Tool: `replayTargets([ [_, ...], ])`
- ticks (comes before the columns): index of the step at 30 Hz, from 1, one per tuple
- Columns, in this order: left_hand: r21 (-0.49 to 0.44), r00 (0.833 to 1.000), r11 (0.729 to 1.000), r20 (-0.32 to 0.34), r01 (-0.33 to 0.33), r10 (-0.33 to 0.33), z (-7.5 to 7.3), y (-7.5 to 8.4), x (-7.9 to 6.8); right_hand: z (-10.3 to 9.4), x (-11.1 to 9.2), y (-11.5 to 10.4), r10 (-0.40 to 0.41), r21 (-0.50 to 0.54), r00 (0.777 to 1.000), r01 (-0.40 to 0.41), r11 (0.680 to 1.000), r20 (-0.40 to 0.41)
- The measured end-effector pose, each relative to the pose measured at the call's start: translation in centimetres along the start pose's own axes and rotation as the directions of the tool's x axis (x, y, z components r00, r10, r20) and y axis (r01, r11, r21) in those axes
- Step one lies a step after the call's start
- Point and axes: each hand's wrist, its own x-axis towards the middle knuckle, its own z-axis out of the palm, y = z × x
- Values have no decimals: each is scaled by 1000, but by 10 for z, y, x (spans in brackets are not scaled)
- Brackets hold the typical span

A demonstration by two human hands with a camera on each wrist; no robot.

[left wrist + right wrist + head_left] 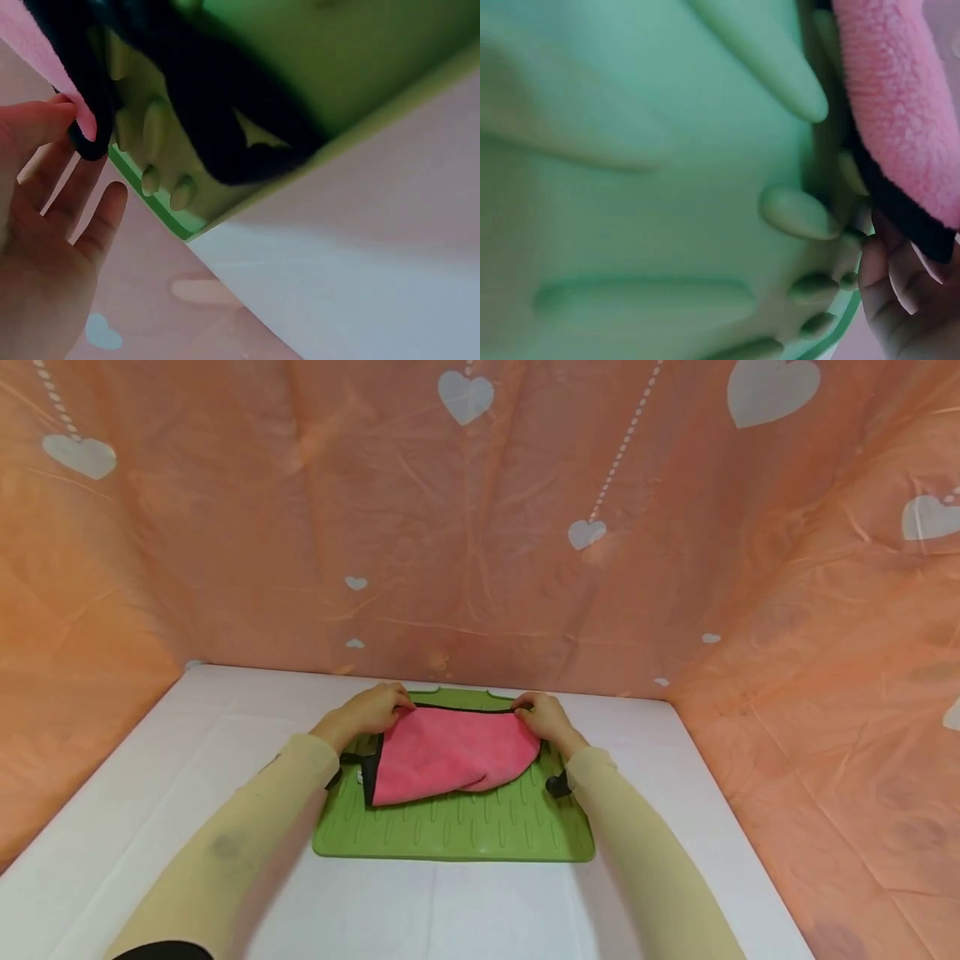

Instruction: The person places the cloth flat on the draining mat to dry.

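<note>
A pink plush cloth (457,747) with black edging lies over the green ribbed tray (450,839), its near edge bunched toward the right. At the cloth's far left corner, my left hand (378,706) pinches the black-edged border. In the left wrist view, the thumb (41,124) presses on the pink corner while the other fingers spread beneath. My right hand (546,718) grips the far right corner. The right wrist view shows its fingers (900,277) curled under the black trim (900,202). Between both hands the far edge runs nearly straight.
The tray rests on a white-covered table (360,910), toward its back edge. Behind and on both sides hangs an orange curtain (480,568) with white hearts. Raised ribs (645,296) stand up from the tray's surface.
</note>
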Motion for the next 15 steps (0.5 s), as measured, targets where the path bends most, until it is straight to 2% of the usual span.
replayTargets([
  [3,-3,1000,1000,-11,15,-15,1,3,-3,-1,-6,0,14,2,1000,-14,1000,6],
  [6,-4,999,1000,-50,0,0,0,6,-6,-4,-13,-2,15,5,1000,-15,1000,0],
  [9,-17,997,1000,-78,-17,16,-3,11,-10,-11,-24,-6,-9,5,1000,10,1000,-18],
  [15,-13,996,999,-79,-31,30,-13,31,-26,-22,-50,-14,-87,5,996,87,996,-33],
])
